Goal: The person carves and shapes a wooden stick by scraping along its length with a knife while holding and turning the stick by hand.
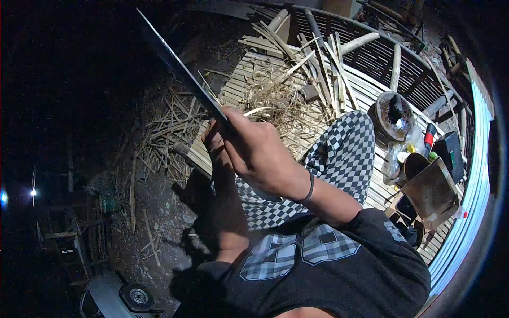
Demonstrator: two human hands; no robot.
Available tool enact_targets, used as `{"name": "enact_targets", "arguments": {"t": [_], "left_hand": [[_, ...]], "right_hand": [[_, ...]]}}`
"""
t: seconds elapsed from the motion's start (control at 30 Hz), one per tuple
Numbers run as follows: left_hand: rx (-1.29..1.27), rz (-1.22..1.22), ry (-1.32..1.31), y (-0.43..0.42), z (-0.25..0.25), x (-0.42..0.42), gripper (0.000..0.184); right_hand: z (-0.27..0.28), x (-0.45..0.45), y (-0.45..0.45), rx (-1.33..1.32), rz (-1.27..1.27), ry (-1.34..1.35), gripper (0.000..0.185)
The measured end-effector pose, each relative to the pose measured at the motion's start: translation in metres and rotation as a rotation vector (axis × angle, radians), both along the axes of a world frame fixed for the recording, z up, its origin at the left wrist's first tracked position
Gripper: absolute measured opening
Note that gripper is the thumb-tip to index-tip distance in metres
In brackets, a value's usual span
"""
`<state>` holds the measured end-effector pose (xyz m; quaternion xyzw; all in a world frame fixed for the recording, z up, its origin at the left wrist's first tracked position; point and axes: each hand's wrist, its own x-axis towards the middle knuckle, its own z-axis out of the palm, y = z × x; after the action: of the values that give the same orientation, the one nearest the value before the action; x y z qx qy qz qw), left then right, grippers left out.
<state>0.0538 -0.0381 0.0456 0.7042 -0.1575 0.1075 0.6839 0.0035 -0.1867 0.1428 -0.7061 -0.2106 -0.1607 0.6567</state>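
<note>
My right hand (260, 151) is closed around the handle of a long knife (183, 71). Its blade slants up and to the left, seen almost edge-on. Close behind and below it is my left hand (213, 142), in shadow and partly covered by the right one. The left fingers look curled, but whatever they hold is hidden. A pale curved strip (257, 112) shows just beyond my right knuckles. Past the hands lies a heap of thin curled shavings (278, 95) on a slatted bamboo platform (233, 87).
Split bamboo strips (331, 74) lean at the platform's far side, and more pieces (169, 127) litter the ground on the left. On the right stand a round bucket (393, 116) and a worn box (432, 193). A wheel (139, 297) shows at lower left.
</note>
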Motion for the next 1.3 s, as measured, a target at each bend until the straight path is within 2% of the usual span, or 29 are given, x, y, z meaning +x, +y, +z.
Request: {"name": "enact_targets", "arguments": {"t": [0.47, 0.57, 0.6, 0.67, 0.7, 0.73, 0.83, 1.0, 1.07, 1.3], "left_hand": [[-0.080, -0.046, 0.098, 0.004, 0.014, -0.003, 0.032], [-0.484, -0.002, 0.289, 0.015, 0.051, -0.007, 0.029], [-0.444, 0.045, 0.192, 0.019, 0.064, -0.012, 0.029], [0.069, 0.218, -0.222, 0.026, 0.083, -0.020, 0.033], [-0.041, 0.187, -0.286, 0.025, 0.087, -0.028, 0.033], [-0.040, 0.194, -0.285, 0.019, 0.094, -0.032, 0.033], [0.370, 0.440, -0.316, 0.012, 0.101, -0.037, 0.021], [0.251, 0.481, -0.399, 0.009, 0.093, -0.033, 0.024], [0.488, 0.515, -0.445, 0.011, 0.101, -0.035, 0.023], [0.473, 0.503, -0.532, 0.007, 0.103, -0.026, 0.023]], "right_hand": [[-0.015, 0.004, 0.010, -0.019, -0.049, -0.057, 0.048], [-0.011, 0.005, 0.008, -0.011, -0.032, -0.063, 0.046], [-0.012, 0.006, 0.009, -0.007, -0.041, -0.047, 0.046], [-0.012, 0.004, 0.010, -0.002, -0.046, -0.029, 0.045], [-0.011, 0.003, 0.010, -0.026, -0.052, -0.030, 0.045], [-0.011, 0.002, 0.011, -0.051, -0.058, -0.033, 0.045], [-0.015, 0.004, 0.014, -0.037, -0.019, -0.052, 0.050], [-0.016, 0.000, 0.013, -0.069, -0.019, -0.008, 0.052], [-0.014, 0.000, 0.013, -0.093, -0.004, 0.029, 0.053], [-0.012, 0.003, 0.013, -0.142, -0.043, 0.013, 0.053]]}}
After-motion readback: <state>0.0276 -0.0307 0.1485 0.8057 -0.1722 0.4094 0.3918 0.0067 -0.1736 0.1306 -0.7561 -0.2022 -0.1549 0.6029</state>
